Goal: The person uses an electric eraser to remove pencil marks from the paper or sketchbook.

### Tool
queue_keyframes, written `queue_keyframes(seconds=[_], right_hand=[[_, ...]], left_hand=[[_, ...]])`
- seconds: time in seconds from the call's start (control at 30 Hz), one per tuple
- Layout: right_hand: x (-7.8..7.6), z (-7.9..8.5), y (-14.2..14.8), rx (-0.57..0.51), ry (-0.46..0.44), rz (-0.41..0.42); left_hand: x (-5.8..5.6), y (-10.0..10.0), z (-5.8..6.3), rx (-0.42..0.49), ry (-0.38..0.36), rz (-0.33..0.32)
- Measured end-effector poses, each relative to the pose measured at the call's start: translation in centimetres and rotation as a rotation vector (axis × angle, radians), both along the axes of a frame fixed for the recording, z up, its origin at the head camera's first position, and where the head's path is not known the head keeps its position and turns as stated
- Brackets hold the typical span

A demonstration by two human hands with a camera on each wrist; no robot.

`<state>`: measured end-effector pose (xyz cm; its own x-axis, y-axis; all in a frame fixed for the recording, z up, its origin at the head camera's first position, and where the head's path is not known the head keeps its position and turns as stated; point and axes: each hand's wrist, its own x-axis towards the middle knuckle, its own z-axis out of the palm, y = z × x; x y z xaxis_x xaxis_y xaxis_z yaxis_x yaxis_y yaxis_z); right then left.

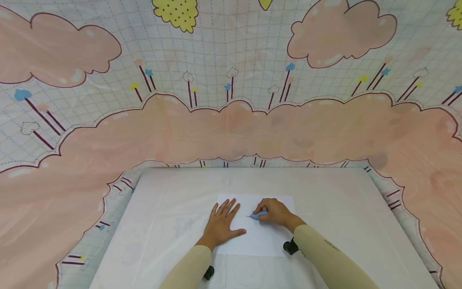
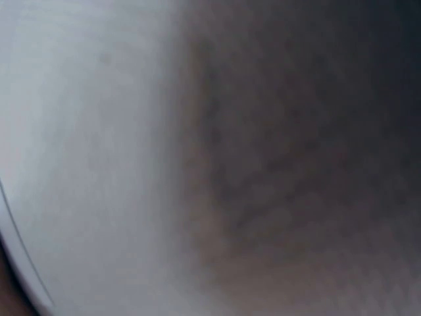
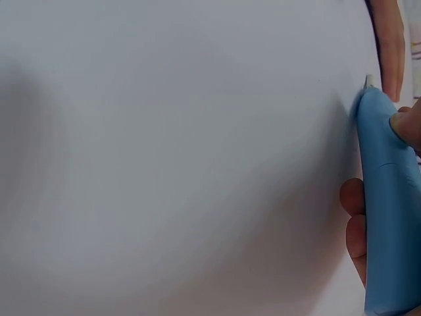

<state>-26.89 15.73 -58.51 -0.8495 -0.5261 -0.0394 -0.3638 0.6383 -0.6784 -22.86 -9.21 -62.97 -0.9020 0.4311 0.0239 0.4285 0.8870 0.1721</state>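
We spread our left hand (image 1: 221, 222) flat on the white sheet (image 1: 261, 245), while our right hand (image 1: 276, 210) grips the blue tool (image 3: 395, 217) near its middle; whether the tip (image 3: 369, 81) touches, we can't tell. We seem to be positioning it; next calls for steady paper, controlled pressure.

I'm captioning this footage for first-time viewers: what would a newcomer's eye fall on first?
Probably the big pink clouds on the patterned backdrop, high in the head view. Next, the slim-tipped blue tool gripped in the right hand, over a white sheet on the table. The left hand lies spread at the sheet's left edge.
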Motion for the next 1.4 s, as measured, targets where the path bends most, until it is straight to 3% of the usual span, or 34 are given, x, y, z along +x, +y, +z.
queue_keyframes(seconds=[0.47,0.8,1.4], right_hand=[[0.1,0.4,0.9,0.048,-0.015,-0.038],[0.1,0.5,0.9,0.025,-0.017,-0.024],[0.1,0.7,-0.5,0.038,-0.034,-0.009]], left_hand=[[-0.1,0.0,-0.5,0.007,0.038,-0.007],[0.2,0.1,0.1,0.010,-0.013,0.007],[0.2,0.2,-0.3,0.005,-0.004,0.010]])
